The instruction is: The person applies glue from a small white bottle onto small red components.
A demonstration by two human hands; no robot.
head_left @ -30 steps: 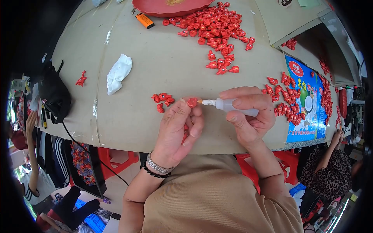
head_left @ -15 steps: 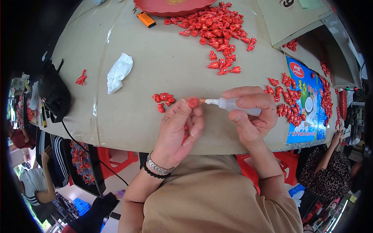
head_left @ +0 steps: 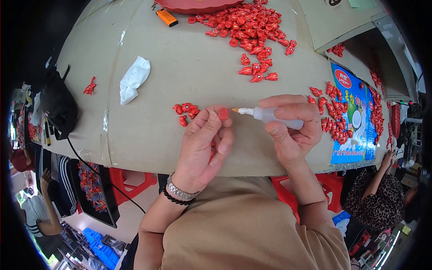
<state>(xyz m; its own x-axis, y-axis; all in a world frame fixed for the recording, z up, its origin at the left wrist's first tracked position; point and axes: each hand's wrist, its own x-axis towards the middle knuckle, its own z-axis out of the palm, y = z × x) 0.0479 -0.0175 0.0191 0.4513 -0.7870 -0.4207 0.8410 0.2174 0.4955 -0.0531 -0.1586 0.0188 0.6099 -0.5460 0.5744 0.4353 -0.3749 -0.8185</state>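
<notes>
My left hand [head_left: 204, 144] pinches a small red plastic piece [head_left: 223, 113] between thumb and forefinger, its round face turned up. More red plastic shows under its curled fingers. In my right hand [head_left: 294, 130] is a translucent white squeeze bottle [head_left: 280, 118], held sideways, its narrow tan tip pointing left. A small gap separates the tip from the red piece. Several small red figures [head_left: 186, 111] lie just beyond my left hand. A large heap of similar red pieces [head_left: 256, 27] spreads across the far part of the table.
A crumpled white cloth [head_left: 135, 81], an orange lighter [head_left: 167, 18] and a lone red figure [head_left: 90, 86] lie on the table [head_left: 171, 58]. A red dish [head_left: 198, 5] is at the far edge. Red figures sit on a blue printed sheet [head_left: 355, 148] at right. A black bag [head_left: 58, 103] stands left.
The bottle tip has drawn slightly away from the red piece, which is now tilted with its round face more upward. The head view has shifted a little.
</notes>
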